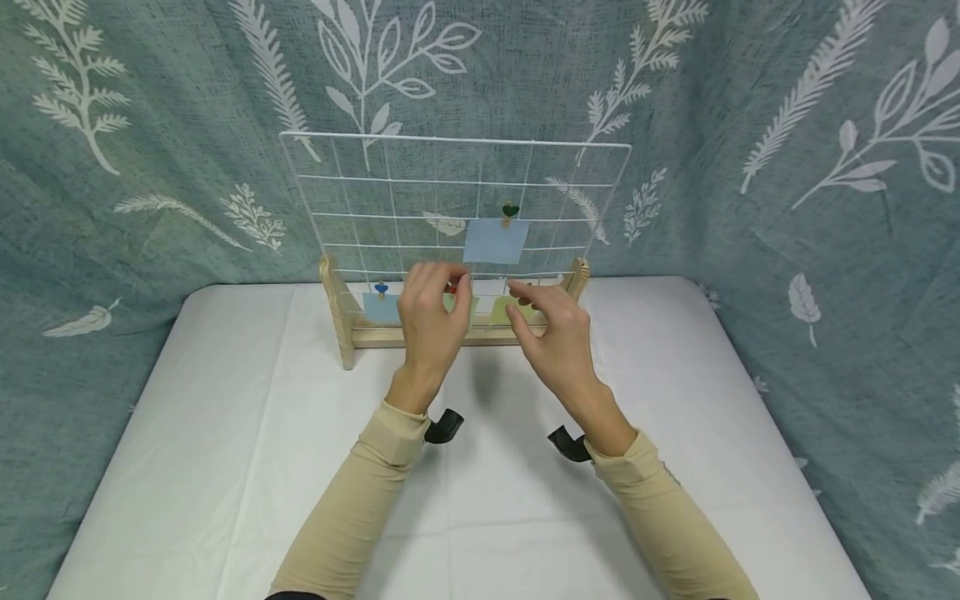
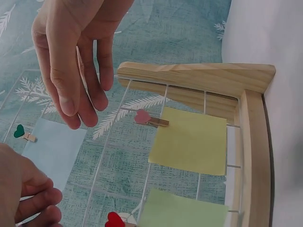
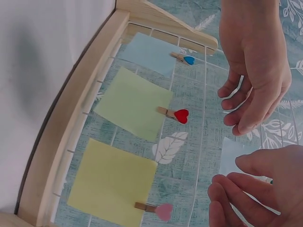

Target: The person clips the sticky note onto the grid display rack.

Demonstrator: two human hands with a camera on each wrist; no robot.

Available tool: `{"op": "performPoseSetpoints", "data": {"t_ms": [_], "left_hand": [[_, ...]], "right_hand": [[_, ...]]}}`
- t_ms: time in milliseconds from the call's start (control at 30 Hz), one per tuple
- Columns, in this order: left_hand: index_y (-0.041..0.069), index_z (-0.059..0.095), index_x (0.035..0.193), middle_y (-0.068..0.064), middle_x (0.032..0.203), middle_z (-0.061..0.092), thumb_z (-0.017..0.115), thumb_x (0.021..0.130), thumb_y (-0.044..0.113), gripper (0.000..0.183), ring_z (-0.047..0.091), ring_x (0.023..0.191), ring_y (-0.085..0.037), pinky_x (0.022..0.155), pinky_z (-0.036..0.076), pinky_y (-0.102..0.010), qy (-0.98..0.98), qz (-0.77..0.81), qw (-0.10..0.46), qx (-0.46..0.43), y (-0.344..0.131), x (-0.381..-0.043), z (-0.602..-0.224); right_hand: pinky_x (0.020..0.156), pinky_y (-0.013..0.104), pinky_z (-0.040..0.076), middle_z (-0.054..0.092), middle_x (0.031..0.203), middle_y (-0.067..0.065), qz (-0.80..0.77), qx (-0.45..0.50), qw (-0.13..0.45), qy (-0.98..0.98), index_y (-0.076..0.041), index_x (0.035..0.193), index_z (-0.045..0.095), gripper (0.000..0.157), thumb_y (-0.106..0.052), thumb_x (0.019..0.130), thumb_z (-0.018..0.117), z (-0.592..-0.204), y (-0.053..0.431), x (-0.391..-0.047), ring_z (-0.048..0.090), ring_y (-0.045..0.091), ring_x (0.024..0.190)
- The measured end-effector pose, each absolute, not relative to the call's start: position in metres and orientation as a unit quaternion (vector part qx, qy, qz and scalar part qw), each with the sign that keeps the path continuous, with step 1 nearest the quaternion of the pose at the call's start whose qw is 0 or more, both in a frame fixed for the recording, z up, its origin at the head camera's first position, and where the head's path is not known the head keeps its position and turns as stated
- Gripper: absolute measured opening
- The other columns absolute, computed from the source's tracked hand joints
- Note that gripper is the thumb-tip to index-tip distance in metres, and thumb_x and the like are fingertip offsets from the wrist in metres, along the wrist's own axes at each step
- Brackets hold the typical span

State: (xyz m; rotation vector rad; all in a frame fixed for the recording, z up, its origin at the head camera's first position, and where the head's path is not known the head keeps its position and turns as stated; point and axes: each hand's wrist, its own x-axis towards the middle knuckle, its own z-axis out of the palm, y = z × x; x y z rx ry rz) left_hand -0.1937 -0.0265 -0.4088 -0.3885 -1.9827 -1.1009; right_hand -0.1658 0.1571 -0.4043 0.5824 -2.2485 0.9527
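Observation:
My left hand (image 1: 432, 315) hovers before the white wire grid (image 1: 408, 178), its fingers loosely bent with nothing between them. Apart from it, my right hand (image 1: 557, 335) also holds nothing, thumb and fingers spread. Above and between them, a blue paper note (image 1: 491, 242) hangs from a green-heart clothespin (image 1: 510, 212). Lower down, another blue note (image 3: 150, 52) has a blue-heart clothespin (image 3: 188, 60). Beside it hang a light green note (image 3: 135, 101) with a red-heart clothespin (image 3: 181, 116) and a yellow note (image 3: 112, 179) with a pink-heart clothespin (image 3: 163, 211). In the head view my hands partly hide the lower notes.
A wooden stand (image 1: 339, 317) carries the grid near the back of the white-covered table (image 1: 225, 467). Leaf-patterned teal cloth (image 1: 172, 100) hangs behind and at the sides. Black straps (image 1: 446, 427) stick out at both wrists.

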Motion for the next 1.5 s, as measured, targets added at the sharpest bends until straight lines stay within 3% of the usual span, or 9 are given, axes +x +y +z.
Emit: {"op": "performPoseSetpoints", "data": {"t_ms": [500, 733, 1500], "left_hand": [[0.004, 0.074, 0.09, -0.008, 0.083, 0.073, 0.07, 0.096, 0.004, 0.007, 0.062, 0.078, -0.026, 0.071, 0.051, -0.033, -0.802, -0.424, 0.389, -0.156, -0.028, -0.184, -0.427], [0.005, 0.075, 0.089, -0.008, 0.084, 0.072, 0.077, 0.094, 0.007, 0.005, 0.061, 0.079, -0.024, 0.071, 0.052, -0.033, -0.809, -0.419, 0.376, -0.17, -0.03, -0.178, -0.439], [0.005, 0.076, 0.087, -0.006, 0.085, 0.073, 0.075, 0.095, 0.008, 0.008, 0.062, 0.082, -0.023, 0.072, 0.053, -0.032, -0.832, -0.419, 0.329, -0.158, -0.039, -0.162, -0.467]], "right_hand": [[0.081, 0.046, 0.058, 0.079, 0.105, 0.011, 0.349, 0.208, 0.297, -0.864, -0.004, 0.122, 0.077, 0.027, -0.009, 0.095, 0.078, -0.425, 0.166, -0.155, 0.071, 0.029, 0.093], [0.081, 0.046, 0.058, 0.078, 0.103, 0.014, 0.348, 0.202, 0.283, -0.87, -0.003, 0.122, 0.077, 0.029, -0.01, 0.093, 0.081, -0.435, 0.173, -0.149, 0.071, 0.029, 0.093], [0.081, 0.045, 0.057, 0.076, 0.101, 0.01, 0.325, 0.154, 0.25, -0.899, -0.005, 0.119, 0.078, 0.035, -0.017, 0.087, 0.088, -0.463, 0.21, -0.124, 0.07, 0.028, 0.095]]}}
